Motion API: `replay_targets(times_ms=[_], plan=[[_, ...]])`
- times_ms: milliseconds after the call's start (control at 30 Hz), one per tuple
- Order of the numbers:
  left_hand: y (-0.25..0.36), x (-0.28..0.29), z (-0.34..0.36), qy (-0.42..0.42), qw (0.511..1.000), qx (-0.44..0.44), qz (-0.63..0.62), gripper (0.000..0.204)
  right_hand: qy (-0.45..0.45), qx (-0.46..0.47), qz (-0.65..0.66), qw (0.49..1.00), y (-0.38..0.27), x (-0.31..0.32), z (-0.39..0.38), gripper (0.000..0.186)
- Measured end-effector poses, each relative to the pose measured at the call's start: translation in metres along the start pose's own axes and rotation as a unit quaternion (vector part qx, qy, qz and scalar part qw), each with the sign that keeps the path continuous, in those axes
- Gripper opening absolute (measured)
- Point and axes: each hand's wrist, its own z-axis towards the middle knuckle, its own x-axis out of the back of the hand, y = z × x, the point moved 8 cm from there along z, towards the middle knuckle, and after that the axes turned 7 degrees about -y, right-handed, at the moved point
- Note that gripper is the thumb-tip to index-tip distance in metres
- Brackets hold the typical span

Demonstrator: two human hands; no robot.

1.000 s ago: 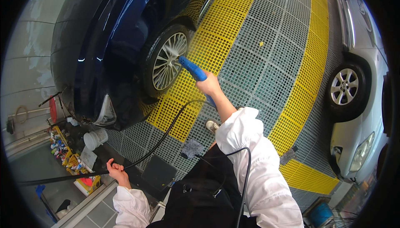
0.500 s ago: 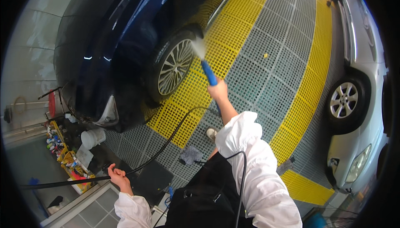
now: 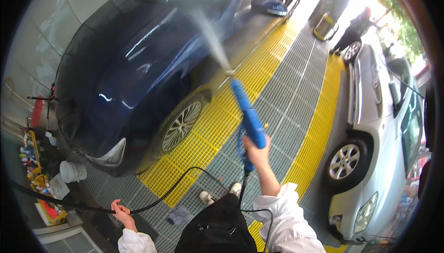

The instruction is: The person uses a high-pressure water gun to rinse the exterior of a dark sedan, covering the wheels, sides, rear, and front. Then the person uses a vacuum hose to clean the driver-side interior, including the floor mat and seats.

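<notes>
Gripping a spray gun, right hand partly hides its handle, left hand holding a hose.

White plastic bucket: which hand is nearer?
Left. Left hand, at the black hose, is lower right of the bucket in view; right hand, gripping the blue spray gun, is much farther right.

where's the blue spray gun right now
In the head view, the blue spray gun is just right of centre, in the right hand, between the dark car and silver car.

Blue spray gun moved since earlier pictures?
Yes: the spray gun shifted up and right in view, against the front wheel of the dark blue car.
</notes>
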Motion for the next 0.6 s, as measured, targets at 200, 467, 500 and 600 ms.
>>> replay_targets(times_ms=[200, 467, 500, 600], plan=[[-0.024, -0.139, -0.02, -0.137, 0.984, 0.018, -0.113, 0.03, -0.021, -0.015, -0.091, 0.996, -0.096, 0.1, 0.041, 0.009], [0.049, -0.335, -0.051, -0.247, 0.933, -0.031, -0.259, 0.027, 0.062, 0.071, -0.103, 0.99, -0.213, 0.224, 0.146, 0.007], [0.058, -0.36, -0.055, -0.258, 0.928, -0.031, -0.266, 0.027, 0.084, 0.077, -0.135, 0.984, -0.221, 0.244, 0.164, 0.007], [0.061, -0.43, -0.049, -0.267, 0.931, -0.032, -0.247, 0.033, 0.031, 0.044, -0.165, 0.985, -0.237, 0.258, 0.21, 0.007]])
